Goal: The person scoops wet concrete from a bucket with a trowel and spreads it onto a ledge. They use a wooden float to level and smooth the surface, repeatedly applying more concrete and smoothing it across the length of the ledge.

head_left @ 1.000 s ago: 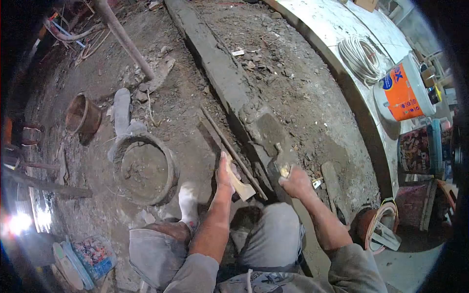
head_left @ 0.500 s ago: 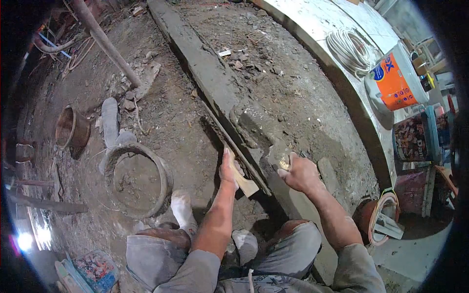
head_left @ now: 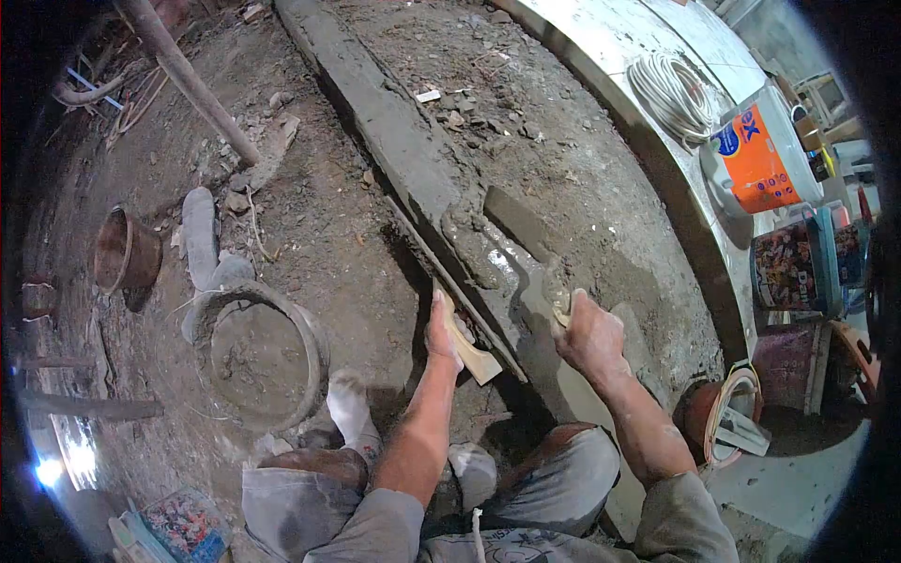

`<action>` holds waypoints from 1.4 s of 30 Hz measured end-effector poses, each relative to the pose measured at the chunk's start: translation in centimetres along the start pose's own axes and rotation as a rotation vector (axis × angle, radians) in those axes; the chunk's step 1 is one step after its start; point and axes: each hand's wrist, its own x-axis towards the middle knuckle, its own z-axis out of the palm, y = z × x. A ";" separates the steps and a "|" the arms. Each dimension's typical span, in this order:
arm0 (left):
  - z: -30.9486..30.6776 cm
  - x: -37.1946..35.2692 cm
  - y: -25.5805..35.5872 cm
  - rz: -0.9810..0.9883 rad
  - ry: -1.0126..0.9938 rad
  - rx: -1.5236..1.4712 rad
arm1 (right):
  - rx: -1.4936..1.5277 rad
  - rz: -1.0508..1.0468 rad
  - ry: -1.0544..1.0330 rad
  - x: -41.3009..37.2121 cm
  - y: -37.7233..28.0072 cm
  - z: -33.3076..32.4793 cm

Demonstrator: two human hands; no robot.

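Observation:
My left hand (head_left: 445, 330) is closed around the pale wooden handle of a float (head_left: 481, 360). The float's long thin board stands on edge against the left side of a low strip of wet mortar (head_left: 371, 113). My right hand (head_left: 593, 338) grips a trowel by its yellowish handle, with fingers wrapped round it. The trowel's blade (head_left: 518, 222), coated in grey mortar, points away from me along the strip's right edge. Between the two tools lies a lumpy, shiny patch of fresh mortar (head_left: 488, 263).
A round tub of mortar (head_left: 317, 352) stands at my left, with a smaller bucket (head_left: 131, 253) behind it. A slanted pole (head_left: 192, 80) rises at upper left. Along the right ledge are coiled white cable (head_left: 671, 98), an orange-labelled bucket (head_left: 765, 155) and several containers.
My right hand has moved slightly right and the trowel blade has shifted from over the strip to its right edge. My left hand and the float stay nearly in place.

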 end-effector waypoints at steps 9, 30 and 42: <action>0.0 0.7 -0.3 0.021 0.028 0.074 | 0.048 0.055 -0.156 0.3 -0.8 0.2; 0.4 1.2 -0.7 0.026 0.019 0.097 | 0.989 0.368 -0.519 6.2 -0.2 0.4; 0.3 1.5 -1.1 -0.026 0.033 0.089 | 0.798 0.257 -0.633 3.4 0.8 0.4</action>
